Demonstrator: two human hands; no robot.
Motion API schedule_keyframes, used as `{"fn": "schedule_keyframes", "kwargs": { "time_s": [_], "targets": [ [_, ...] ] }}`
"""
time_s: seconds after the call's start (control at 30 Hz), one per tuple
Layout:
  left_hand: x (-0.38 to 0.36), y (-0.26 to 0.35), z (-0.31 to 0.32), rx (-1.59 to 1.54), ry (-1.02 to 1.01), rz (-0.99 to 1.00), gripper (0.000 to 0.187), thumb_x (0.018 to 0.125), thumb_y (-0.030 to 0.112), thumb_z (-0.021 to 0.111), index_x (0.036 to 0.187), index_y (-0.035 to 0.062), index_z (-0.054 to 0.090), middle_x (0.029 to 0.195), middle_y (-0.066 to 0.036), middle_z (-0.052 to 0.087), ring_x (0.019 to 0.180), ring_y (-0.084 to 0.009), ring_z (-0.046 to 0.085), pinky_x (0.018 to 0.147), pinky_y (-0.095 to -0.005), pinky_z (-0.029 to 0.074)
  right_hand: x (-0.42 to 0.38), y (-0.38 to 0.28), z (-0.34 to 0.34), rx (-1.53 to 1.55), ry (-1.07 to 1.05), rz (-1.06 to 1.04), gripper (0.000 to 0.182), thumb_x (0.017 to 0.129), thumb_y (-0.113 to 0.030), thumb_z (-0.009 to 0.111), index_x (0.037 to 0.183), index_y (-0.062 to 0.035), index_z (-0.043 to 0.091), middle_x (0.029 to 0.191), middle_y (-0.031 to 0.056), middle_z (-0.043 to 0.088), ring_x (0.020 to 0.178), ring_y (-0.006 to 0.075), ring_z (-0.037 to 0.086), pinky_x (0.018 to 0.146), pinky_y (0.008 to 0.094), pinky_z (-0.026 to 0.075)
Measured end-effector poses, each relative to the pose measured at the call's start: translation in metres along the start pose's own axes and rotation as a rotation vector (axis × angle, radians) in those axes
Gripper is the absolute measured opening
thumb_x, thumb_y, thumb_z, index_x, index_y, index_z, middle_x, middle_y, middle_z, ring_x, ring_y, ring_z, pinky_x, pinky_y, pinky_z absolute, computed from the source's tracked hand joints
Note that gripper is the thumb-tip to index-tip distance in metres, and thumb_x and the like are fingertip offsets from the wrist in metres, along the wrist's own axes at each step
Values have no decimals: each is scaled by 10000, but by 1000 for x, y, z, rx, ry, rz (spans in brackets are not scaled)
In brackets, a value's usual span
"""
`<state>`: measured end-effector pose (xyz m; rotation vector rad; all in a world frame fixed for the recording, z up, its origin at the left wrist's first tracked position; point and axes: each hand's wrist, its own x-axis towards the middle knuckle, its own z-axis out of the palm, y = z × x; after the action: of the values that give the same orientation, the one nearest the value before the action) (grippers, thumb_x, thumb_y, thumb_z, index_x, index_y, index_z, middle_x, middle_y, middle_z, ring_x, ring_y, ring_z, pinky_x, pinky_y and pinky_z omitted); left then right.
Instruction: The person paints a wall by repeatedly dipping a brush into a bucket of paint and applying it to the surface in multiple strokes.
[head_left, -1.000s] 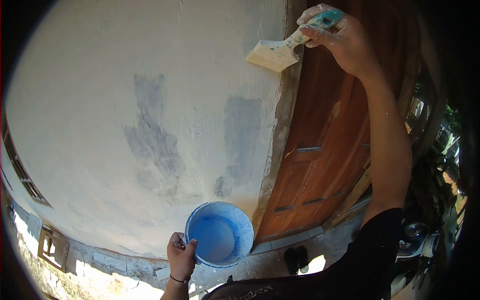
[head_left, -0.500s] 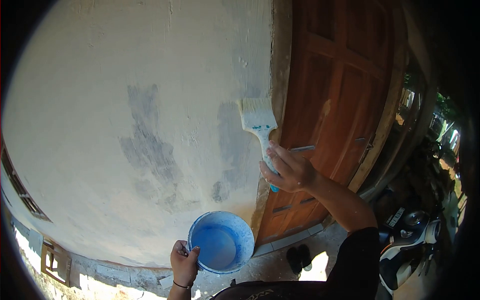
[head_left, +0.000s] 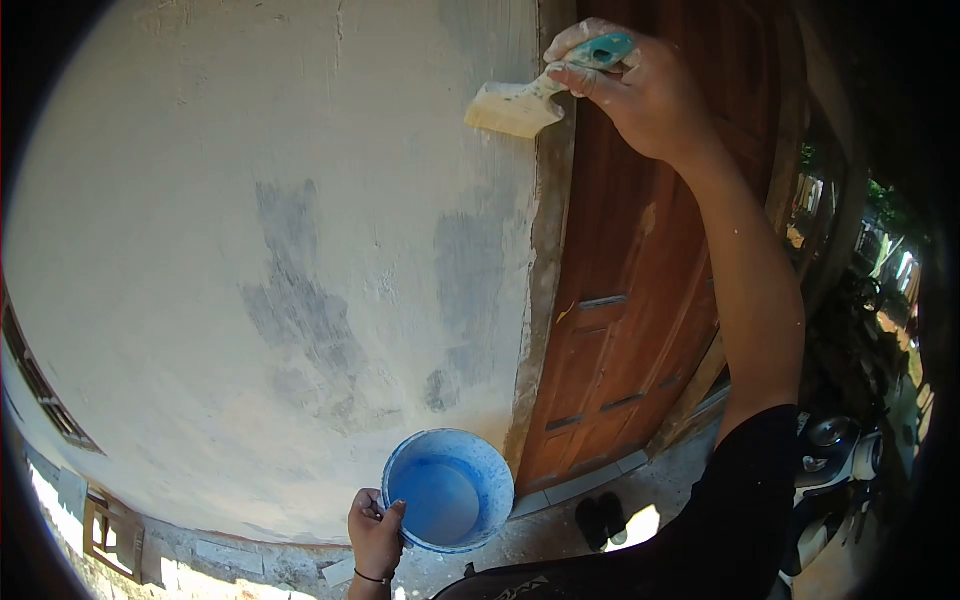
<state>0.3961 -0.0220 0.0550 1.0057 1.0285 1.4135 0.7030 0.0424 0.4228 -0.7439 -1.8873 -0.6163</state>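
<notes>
My right hand [head_left: 635, 85] is closed round the handle of a wide paintbrush [head_left: 515, 108], high up beside the door frame [head_left: 553, 200]. Its pale bristles lie against the wall [head_left: 400, 150], pointing down and left, and the teal handle end sticks out past my fingers. Low in the view, my left hand [head_left: 377, 535] grips the rim of a blue bucket [head_left: 505, 480], thumb over the edge. Whitish liquid [head_left: 447, 503] sits in the bottom of the bucket. Grey patches [head_left: 470, 270] show on the off-white wall, some close to the frame.
A brown panelled wooden door [head_left: 640, 270] stands right of the wall. Dark sandals [head_left: 600, 520] lie on the ground below it. At the lower right is a parked motorbike [head_left: 835, 460]. A wooden frame [head_left: 113, 535] leans at the lower left.
My right hand has moved up along the door frame, and the brush has turned from bristles up to bristles down. The bucket in my left hand has shifted slightly down and right.
</notes>
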Motion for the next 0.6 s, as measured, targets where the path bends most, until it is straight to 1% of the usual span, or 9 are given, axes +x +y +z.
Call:
{"fn": "schedule_keyframes", "kwargs": {
  "time_s": [0.07, 0.13, 0.17, 0.23, 0.3, 0.33, 0.43, 0.57, 0.6],
  "targets": [
    [0, -4, -2, -11, 13, 9, 155, 778, -3, 574, 834, 16, 431, 594, -28, 510, 416, -58, 443, 324, -202, 369, 18, -13, -10, 31, 43, -40, 187, 765, -96, 683, 924, -19, 621, 824, 86, 629, 746, 166, 617, 682, 252, 489],
    [-1, -4, -5, -17, 28, 11, 157, 778, -2, 575, 831, 17, 429, 593, -28, 510, 411, -58, 440, 321, -204, 369, 18, -34, -9, -118, 212, -236, 78, 818, -97, 619, 823, -23, 597, 723, 27, 595, 634, 77, 542, 570, 226, 435],
    [-2, -3, -5, -16, 35, 7, 158, 776, -3, 577, 828, 18, 429, 591, -28, 509, 403, -58, 434, 320, -205, 367, 10, -32, -2, -117, 207, -235, 78, 818, -97, 619, 823, -23, 597, 723, 27, 595, 634, 77, 542, 570, 226, 435],
    [-4, -3, -7, -20, 44, -1, 160, 774, -3, 579, 824, 19, 429, 588, -27, 507, 396, -58, 429, 320, -206, 365, -22, -12, 26, -248, 131, -321, 179, 760, -111, 671, 918, -40, 628, 831, 79, 619, 786, 198, 624, 707, 273, 508],
    [-4, -3, -11, 7, 37, 1, 160, 772, 0, 580, 823, 18, 429, 581, -25, 502, 386, -58, 423, 319, -205, 367, -71, -6, 58, -521, 22, -550, 179, 745, -113, 637, 919, -86, 605, 852, 125, 591, 885, 246, 618, 669, 293, 544],
    [-5, -3, -13, 5, 38, 2, 160, 772, 0, 580, 823, 18, 429, 581, -25, 502, 386, -58, 423, 319, -205, 367, -99, -15, 72, -556, -33, -588, 174, 736, -94, 618, 907, -93, 585, 861, 141, 583, 930, 265, 603, 700, 278, 554],
    [-4, -5, -19, -5, 38, 4, 163, 772, 0, 582, 822, 18, 428, 578, -25, 497, 389, -59, 428, 315, -204, 367, -166, -25, 92, -613, -174, -775, 157, 752, -110, 628, 895, -76, 573, 837, 121, 585, 858, 251, 629, 696, 290, 556],
    [-6, -4, -23, 24, 58, 11, 161, 771, -2, 581, 817, 18, 428, 587, -32, 501, 385, -69, 439, 308, -206, 369, -172, -51, 68, -289, -193, -517, 179, 751, -101, 648, 908, -57, 574, 795, 113, 583, 792, 241, 638, 675, 299, 552],
    [-9, -2, -22, 4, 68, -9, 159, 770, -4, 580, 817, 17, 429, 591, -34, 504, 384, -72, 442, 306, -208, 370, -165, -51, 61, -163, -229, -310, 189, 748, -100, 659, 910, -42, 581, 788, 120, 585, 777, 239, 636, 643, 298, 541]
  ]
}}
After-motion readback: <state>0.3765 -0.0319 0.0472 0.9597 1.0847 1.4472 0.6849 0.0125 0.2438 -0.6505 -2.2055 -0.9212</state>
